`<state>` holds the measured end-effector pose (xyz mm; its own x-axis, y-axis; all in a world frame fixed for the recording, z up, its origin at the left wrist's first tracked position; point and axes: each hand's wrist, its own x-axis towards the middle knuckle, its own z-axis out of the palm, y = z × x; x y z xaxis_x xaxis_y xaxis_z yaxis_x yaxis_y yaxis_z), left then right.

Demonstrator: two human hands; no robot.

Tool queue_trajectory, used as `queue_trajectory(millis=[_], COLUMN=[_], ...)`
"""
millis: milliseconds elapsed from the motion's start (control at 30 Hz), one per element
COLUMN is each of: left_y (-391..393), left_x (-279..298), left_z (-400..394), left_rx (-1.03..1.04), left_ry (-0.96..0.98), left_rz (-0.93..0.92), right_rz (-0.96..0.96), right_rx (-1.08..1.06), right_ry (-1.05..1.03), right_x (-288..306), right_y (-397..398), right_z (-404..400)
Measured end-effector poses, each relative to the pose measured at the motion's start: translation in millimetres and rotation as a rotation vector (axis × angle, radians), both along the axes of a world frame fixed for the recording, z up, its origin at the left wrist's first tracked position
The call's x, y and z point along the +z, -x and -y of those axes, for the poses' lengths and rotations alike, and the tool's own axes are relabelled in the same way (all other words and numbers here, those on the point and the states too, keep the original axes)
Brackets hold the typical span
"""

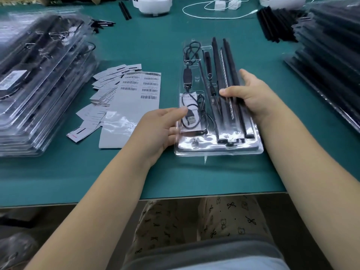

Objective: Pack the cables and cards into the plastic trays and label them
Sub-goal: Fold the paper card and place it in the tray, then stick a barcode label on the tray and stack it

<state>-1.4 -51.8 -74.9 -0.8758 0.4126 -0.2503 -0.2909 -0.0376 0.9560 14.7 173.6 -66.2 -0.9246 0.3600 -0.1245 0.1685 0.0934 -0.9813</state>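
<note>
green table top (155, 47) | white round thing (152, 4) at the far edge | white wire (214, 16) looped near it | two small white blocks (227, 5) by the wire | patterned trousers (194, 221) below the table edge

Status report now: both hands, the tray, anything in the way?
Left hand grips tray left edge, thumb on top. Right hand grips its right side over black bars. Barcode label sheet lies left, apart.
</note>
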Motion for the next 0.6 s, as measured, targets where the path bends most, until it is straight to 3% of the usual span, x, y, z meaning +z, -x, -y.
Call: queue_trajectory(millis=[200, 400, 533, 600], left_y=[2.0, 1.6, -0.2, -0.2], left_x=[-0.5, -0.1, 0.6, 1.4], left_z=[3.3, 3.2, 1.0, -0.5], left_rx=[-0.045, -0.078, -0.049, -0.013], left_ry=[-0.02, -0.075, -0.104, -0.12], left_rz=[0.042, 0.075, 0.088, 0.131], right_rz=[0.028, 0.037, -0.146, -0.206], right_rx=[-0.103, -0.234, -0.169, -0.028], right_ry=[-0.215, -0.593, -0.55, -0.558], right_x=[-4.7, 7.7, 39.9, 41.4], right_y=[5.8, -2.6, -62.6, -106.0], right_z=[4.9, 6.2, 19.4, 43.5])
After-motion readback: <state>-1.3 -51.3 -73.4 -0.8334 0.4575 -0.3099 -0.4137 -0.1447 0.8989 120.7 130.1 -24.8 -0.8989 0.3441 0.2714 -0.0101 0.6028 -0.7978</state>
